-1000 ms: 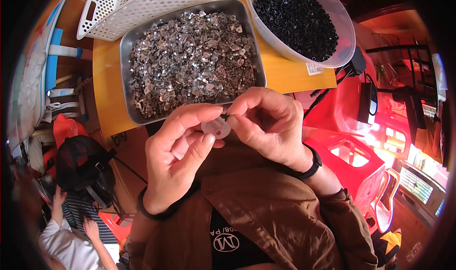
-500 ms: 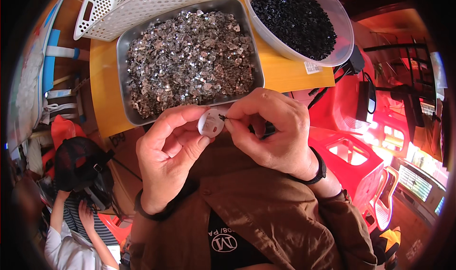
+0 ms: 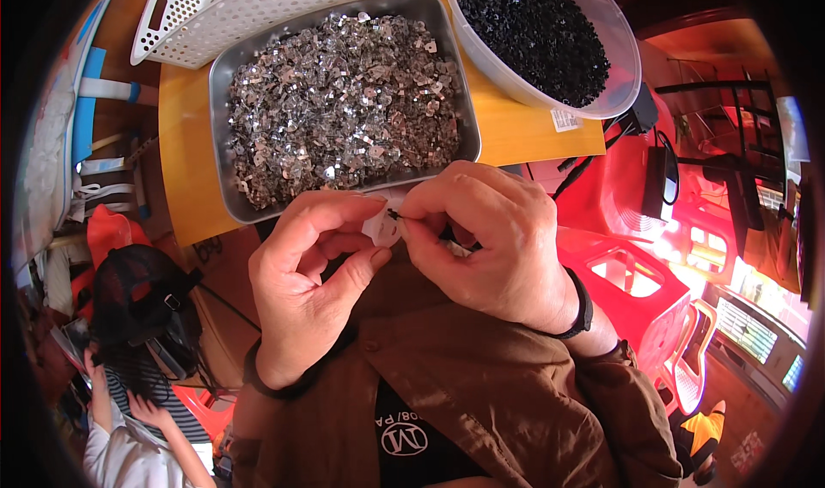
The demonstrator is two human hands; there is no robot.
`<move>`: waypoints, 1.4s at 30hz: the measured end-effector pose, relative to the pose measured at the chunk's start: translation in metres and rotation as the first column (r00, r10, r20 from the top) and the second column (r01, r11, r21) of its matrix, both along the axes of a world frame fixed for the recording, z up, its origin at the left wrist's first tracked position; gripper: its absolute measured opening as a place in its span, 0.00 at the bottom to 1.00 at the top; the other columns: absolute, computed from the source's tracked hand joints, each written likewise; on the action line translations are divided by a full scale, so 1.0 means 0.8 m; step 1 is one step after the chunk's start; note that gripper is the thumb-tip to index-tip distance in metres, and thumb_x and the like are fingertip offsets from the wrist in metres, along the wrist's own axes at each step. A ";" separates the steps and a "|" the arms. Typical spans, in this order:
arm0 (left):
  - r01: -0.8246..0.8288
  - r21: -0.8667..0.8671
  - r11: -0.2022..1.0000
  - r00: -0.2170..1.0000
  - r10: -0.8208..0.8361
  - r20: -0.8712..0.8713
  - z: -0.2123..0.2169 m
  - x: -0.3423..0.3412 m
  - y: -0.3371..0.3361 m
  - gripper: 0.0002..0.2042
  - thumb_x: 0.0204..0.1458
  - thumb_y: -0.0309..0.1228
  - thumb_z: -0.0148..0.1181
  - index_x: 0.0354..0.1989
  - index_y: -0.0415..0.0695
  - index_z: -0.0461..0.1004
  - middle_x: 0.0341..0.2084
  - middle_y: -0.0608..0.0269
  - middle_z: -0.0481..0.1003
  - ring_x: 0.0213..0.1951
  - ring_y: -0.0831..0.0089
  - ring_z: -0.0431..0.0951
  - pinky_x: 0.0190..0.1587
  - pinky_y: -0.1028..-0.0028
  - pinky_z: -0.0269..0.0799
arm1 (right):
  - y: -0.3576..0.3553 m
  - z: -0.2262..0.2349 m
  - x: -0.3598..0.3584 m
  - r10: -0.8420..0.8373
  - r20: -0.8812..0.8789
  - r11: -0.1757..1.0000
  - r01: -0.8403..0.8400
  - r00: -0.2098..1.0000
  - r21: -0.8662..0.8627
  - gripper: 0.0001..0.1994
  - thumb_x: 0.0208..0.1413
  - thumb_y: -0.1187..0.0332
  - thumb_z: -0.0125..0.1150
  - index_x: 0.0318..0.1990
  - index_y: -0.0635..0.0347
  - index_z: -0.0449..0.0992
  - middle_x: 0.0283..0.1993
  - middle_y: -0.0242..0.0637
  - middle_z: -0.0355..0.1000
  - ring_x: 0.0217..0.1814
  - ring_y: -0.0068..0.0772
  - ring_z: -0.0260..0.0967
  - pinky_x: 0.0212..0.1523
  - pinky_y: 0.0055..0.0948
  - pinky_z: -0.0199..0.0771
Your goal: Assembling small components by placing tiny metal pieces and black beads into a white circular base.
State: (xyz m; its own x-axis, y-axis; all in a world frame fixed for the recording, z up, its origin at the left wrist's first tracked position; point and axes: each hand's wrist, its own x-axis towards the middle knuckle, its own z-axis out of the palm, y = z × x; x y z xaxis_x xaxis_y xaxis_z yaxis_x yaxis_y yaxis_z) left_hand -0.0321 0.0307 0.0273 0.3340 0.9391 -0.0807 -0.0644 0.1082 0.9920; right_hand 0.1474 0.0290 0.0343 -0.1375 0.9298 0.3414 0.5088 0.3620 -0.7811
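Between the thumb and fingers of my left hand (image 3: 314, 277) is a small white disc-like piece (image 3: 381, 228) with a cut-out in it, tilted. My right hand (image 3: 485, 239) pinches a tiny black part (image 3: 394, 214) against the piece's right side; whether the part sits in it I cannot tell. Both hands are just in front of a metal tray (image 3: 225, 179) heaped with small shiny metal pieces (image 3: 339, 101). Farther right, a clear plastic tub (image 3: 626, 63) holds a pile of small black parts (image 3: 533, 37).
The yellow table (image 3: 185, 170) also carries a white perforated basket (image 3: 258, 15) at the far left. Red plastic stools (image 3: 636, 282) stand to the right. At the lower left a person in a black cap (image 3: 142, 295) sits with both hands in view.
The white piece has turned and shows narrower, more covered by my fingers. My right hand has shifted slightly left with the black part, close against the piece.
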 end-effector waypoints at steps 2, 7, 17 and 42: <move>0.009 0.025 1.000 1.000 -0.009 -0.018 0.000 0.000 0.000 0.16 0.44 0.10 0.58 0.43 0.32 0.72 0.42 0.59 0.70 0.42 0.74 0.75 0.44 0.78 0.74 | 0.000 -0.001 -0.001 -0.002 0.015 0.999 0.001 1.000 0.036 0.09 0.37 0.80 0.64 0.28 0.59 0.74 0.21 0.30 0.68 0.19 0.24 0.66 0.18 0.23 0.64; -0.001 0.023 1.000 1.000 0.000 0.007 0.000 0.004 0.001 0.16 0.43 0.09 0.59 0.42 0.32 0.72 0.41 0.60 0.70 0.42 0.75 0.75 0.43 0.78 0.74 | 0.000 0.001 -0.001 -0.016 0.093 0.992 0.005 0.996 0.123 0.10 0.36 0.81 0.64 0.28 0.60 0.73 0.22 0.32 0.68 0.21 0.29 0.69 0.21 0.26 0.67; -0.002 0.037 0.999 1.000 0.002 -0.014 -0.005 0.005 0.000 0.16 0.42 0.08 0.58 0.41 0.33 0.72 0.40 0.59 0.72 0.41 0.75 0.75 0.42 0.79 0.74 | 0.001 0.013 0.002 0.073 0.226 0.996 -0.084 0.971 0.039 0.09 0.37 0.79 0.62 0.29 0.59 0.72 0.25 0.35 0.68 0.25 0.38 0.69 0.24 0.32 0.69; -0.105 0.008 0.994 0.991 0.103 0.087 -0.011 0.011 0.004 0.09 0.56 0.22 0.51 0.44 0.33 0.68 0.37 0.56 0.74 0.40 0.70 0.77 0.42 0.72 0.76 | 0.000 -0.025 0.003 -0.044 -0.402 0.933 -0.106 0.915 -0.344 0.11 0.43 0.72 0.69 0.35 0.61 0.77 0.32 0.35 0.73 0.29 0.23 0.72 0.27 0.21 0.72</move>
